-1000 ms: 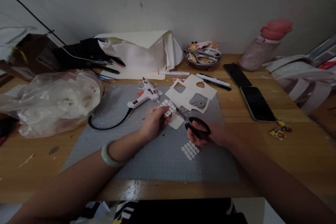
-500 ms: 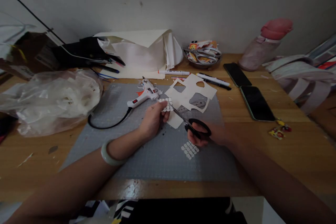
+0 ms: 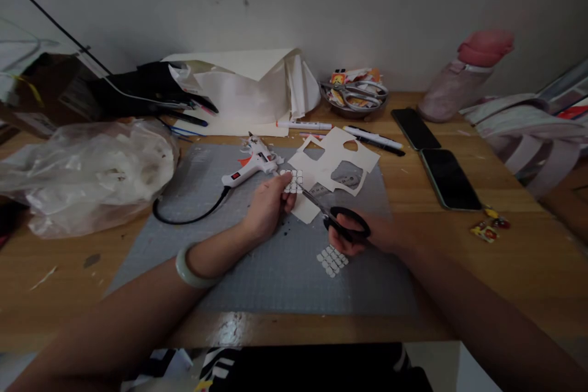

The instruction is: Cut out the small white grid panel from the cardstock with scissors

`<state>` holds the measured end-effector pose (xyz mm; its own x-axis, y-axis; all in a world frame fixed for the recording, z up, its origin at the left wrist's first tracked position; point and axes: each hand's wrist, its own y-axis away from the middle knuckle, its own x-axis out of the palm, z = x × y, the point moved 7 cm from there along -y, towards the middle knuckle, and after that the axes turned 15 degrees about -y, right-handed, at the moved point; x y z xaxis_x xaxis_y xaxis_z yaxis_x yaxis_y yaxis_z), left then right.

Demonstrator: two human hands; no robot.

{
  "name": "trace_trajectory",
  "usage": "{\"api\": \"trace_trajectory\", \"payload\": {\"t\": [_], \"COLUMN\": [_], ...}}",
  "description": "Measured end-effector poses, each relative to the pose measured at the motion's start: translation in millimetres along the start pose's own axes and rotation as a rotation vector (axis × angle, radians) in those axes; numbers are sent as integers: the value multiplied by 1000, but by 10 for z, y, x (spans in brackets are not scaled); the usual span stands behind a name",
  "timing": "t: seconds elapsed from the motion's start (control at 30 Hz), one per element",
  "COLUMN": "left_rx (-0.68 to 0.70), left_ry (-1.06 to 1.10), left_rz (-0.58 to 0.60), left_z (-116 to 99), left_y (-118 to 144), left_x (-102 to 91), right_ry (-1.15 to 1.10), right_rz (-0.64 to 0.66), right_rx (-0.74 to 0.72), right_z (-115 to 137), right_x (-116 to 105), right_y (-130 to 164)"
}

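Observation:
Between the thumb and fingers of my left hand (image 3: pixel 269 207) is a small white paper piece (image 3: pixel 294 180) marked with a black grid. My right hand (image 3: pixel 356 236) grips black-handled scissors (image 3: pixel 328 214), their tips at the right edge of that piece. A second gridded paper piece (image 3: pixel 331 261) with a scalloped outline lies on the grey cutting mat (image 3: pixel 257 282) below my right hand. A plain white scrap (image 3: pixel 305 209) rests under the scissors. Just beyond, a white sheet (image 3: pixel 328 156) with cut-out holes lies partly over a ruler.
A white glue gun (image 3: pixel 252 162) with a black cord lies left of the sheet. Markers (image 3: pixel 374 138), a bowl of wrappers and scissors (image 3: pixel 353 101), and a pink bottle (image 3: pixel 459 82) stand behind. Two phones (image 3: pixel 450 179) are at right, a plastic bag (image 3: pixel 105 171) at left.
The gridded piece in my left hand has turned slightly at the scissor tips. Both hands stay in nearly the same place; the whole view has shifted a little.

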<state>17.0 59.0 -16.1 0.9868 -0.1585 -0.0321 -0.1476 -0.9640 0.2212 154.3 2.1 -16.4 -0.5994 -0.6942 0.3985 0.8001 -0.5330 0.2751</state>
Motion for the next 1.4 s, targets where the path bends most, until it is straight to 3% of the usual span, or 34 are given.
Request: {"api": "trace_trajectory", "payload": {"t": [0.27, 0.67, 1.4], "left_rx": [12, 10, 37], "left_ry": [-24, -16, -82], "left_rz": [-5, 29, 138], "left_z": [6, -54, -69], "left_y": [-2, 47, 94], "left_x": [-12, 27, 102], "right_ry": [-16, -98, -89], "right_rz": [21, -91, -117], "right_rx": [-13, -11, -11], "right_z": [-10, 17, 23], "right_x": [7, -13, -21], "right_y": [-8, -6, -10]}}
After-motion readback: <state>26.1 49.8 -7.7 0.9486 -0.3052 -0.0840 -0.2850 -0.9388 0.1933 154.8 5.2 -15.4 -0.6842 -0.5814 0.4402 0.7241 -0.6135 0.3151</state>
